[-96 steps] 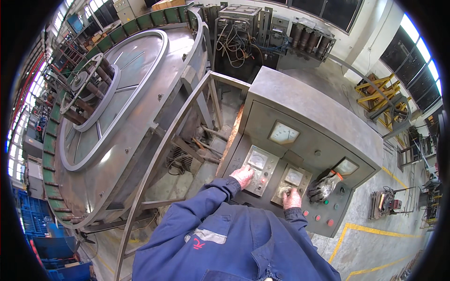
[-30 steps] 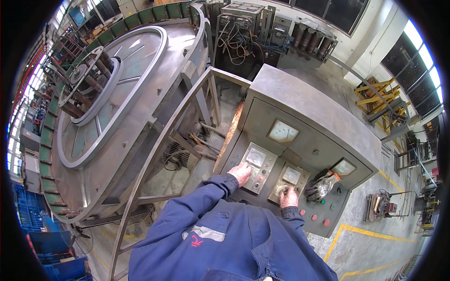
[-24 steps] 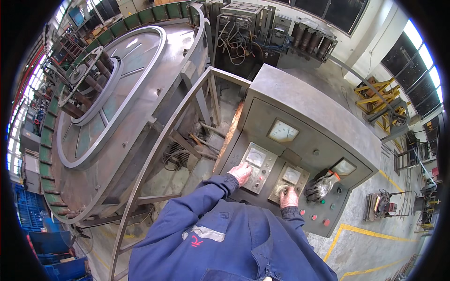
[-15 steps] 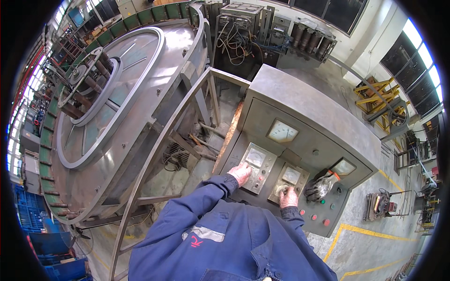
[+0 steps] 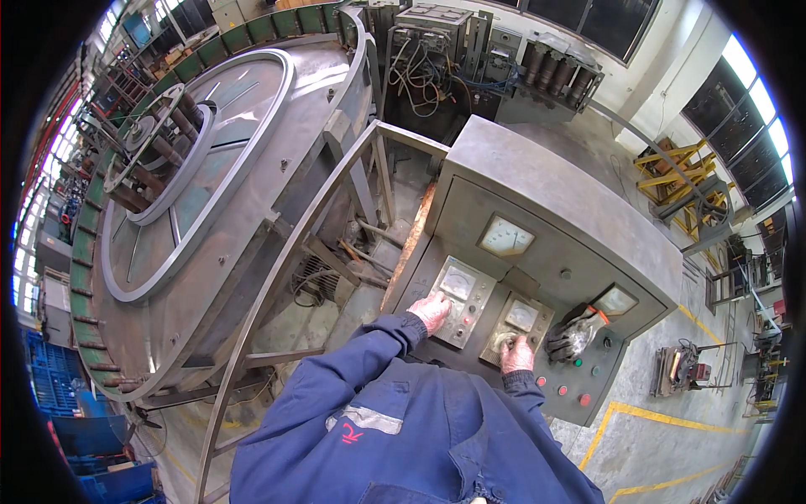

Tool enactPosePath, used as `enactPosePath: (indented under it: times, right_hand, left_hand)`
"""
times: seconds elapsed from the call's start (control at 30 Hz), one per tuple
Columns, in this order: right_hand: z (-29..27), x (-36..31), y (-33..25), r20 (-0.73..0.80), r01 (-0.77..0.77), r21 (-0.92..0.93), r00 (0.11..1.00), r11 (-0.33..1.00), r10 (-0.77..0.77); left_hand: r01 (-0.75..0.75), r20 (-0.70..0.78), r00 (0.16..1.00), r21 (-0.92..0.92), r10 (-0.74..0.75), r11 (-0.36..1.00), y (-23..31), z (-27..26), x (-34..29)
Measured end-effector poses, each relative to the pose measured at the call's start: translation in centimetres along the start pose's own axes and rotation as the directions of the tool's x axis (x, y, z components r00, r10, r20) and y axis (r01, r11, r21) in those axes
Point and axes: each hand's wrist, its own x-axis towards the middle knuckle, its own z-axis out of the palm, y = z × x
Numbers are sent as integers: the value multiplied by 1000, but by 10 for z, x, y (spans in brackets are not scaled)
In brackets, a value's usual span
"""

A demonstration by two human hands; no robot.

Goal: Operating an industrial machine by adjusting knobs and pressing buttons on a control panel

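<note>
My left hand (image 5: 431, 312) is at the lower left of a pale control module (image 5: 474, 309) with a small dial, its fingers bent together at a knob that they mostly hide. On a second, yellowish module (image 5: 534, 317) to the right, my right hand (image 5: 517, 356) pinches a round knob (image 5: 507, 343). Both modules sit on the sloping front of a grey control cabinet (image 5: 554, 197). A grey work glove (image 5: 575, 333) with an orange cuff lies on the panel, right of my right hand.
Left of the cabinet stands a big round metal table (image 5: 277, 143) with raised rings, behind a bent metal rail (image 5: 285, 260). Green and red buttons (image 5: 563, 391) line the panel's lower right. A yellow frame (image 5: 676, 181) and a small machine (image 5: 678, 370) stand on the floor at right.
The slots on the round table's surface have shifted, so its disc has turned. Both hands keep their places on the panel, and the glove lies as before.
</note>
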Motion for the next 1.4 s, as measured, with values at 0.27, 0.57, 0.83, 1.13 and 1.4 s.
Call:
enactPosePath:
  times: [0.27, 0.57, 0.83, 1.13, 1.4]
  right_hand:
    - [2, 1, 1, 6, -7, -7, 1000, 1000, 7]
    - [-1, 1, 0, 1, 3, 0, 1000, 1000, -3]
    - [-5, 0, -3, 24, -19, 0, 1000, 1000, 19]
    - [-2, 0, -1, 20, -29, -9, 999, 1000, 29]
    - [-6, 0, -6, 24, -43, 9, 999, 999, 42]
  left_hand:
    - [-12, -18, 1000, -11, 11, 1000, -1, 2, 0]
    - [-25, -18, 1000, -14, 24, 1000, 0, 0, 0]
    - [-20, -17, 1000, -24, 20, 1000, -1, 1, 0]
    - [-17, -17, 1000, -36, 17, 999, -2, 3, 0]
    - [-10, -19, 1000, -45, 10, 999, -3, 5, 0]
